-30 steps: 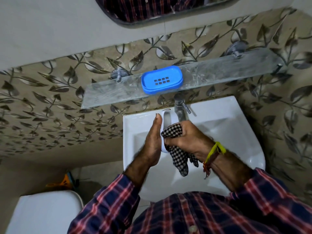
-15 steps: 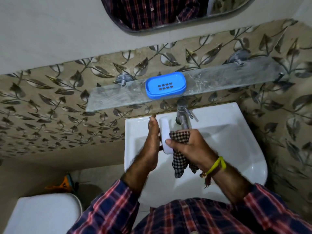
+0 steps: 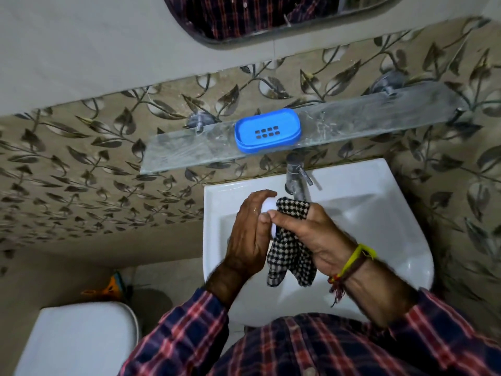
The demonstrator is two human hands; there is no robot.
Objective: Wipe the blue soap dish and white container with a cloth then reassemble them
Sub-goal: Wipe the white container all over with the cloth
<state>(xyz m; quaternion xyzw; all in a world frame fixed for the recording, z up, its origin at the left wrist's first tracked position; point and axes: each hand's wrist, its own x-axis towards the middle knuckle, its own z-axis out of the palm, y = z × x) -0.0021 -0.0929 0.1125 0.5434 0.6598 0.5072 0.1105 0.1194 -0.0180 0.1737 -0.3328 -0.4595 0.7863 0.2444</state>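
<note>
The blue soap dish (image 3: 267,130), with a grid of drain holes, lies on the glass shelf (image 3: 352,122) above the sink. Over the basin my left hand (image 3: 248,234) holds the white container (image 3: 269,206) on edge, its fingertips curled over the top; most of the container is hidden between my hands. My right hand (image 3: 311,232) grips a black-and-white checked cloth (image 3: 291,253) and presses it against the container, thumb on the rim. The cloth's loose end hangs down over the basin.
A white sink (image 3: 379,213) with a metal tap (image 3: 296,177) sits below the shelf. A mirror (image 3: 271,20) hangs above on the leaf-patterned tiled wall. A white toilet tank (image 3: 78,340) stands at the lower left, with an orange object (image 3: 108,287) behind it.
My left fingertips have curled over the container's top, and it now shows less. My right hand with the cloth has shifted on it. The camera view has dropped slightly.
</note>
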